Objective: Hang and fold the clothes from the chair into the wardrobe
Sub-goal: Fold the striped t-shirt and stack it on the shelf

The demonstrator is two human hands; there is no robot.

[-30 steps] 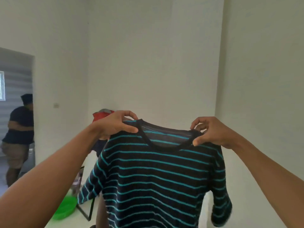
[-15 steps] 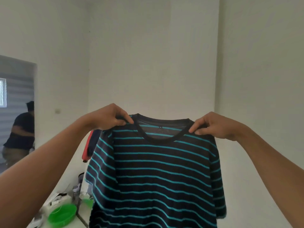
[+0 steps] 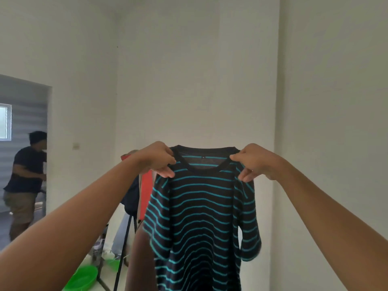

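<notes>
1. The left hand [image 3: 157, 162] and right hand [image 3: 256, 162] are closer together than half a second ago. Each now pinches the striped shirt [image 3: 199, 208] right beside the collar rather than further out on the shoulders.
2. Both hands are closed on cloth. Fingers and thumb curl over the shoulder seam at either end of the neckline, and the arms stretch forward at about the same height.
3. With the narrower hold the shirt no longer spreads flat. Its shoulders droop below the hands and the sleeves hang down the sides (the sleeve at the right of the view is blurred).
4. The shirt hangs in the air in the middle of the view, front toward the camera, its hem cut off by the bottom edge.
5. The person [image 3: 23, 181] in the doorway [image 3: 27, 114] at the left shows more fully than before, though blurred.
6. Behind the left hand, a red garment [image 3: 147, 192] and a dark garment [image 3: 131, 196] hang above thin black legs [image 3: 123, 246], near the shirt's left edge. I cannot tell whether they touch it.
7. A green basin [image 3: 81, 278] lies on the floor low at the left, under the left forearm.
8. Above the hands and right of the shirt the view shows plain white wall [image 3: 199, 80], and a wall corner [image 3: 277, 101] runs down just right of the right hand.
</notes>
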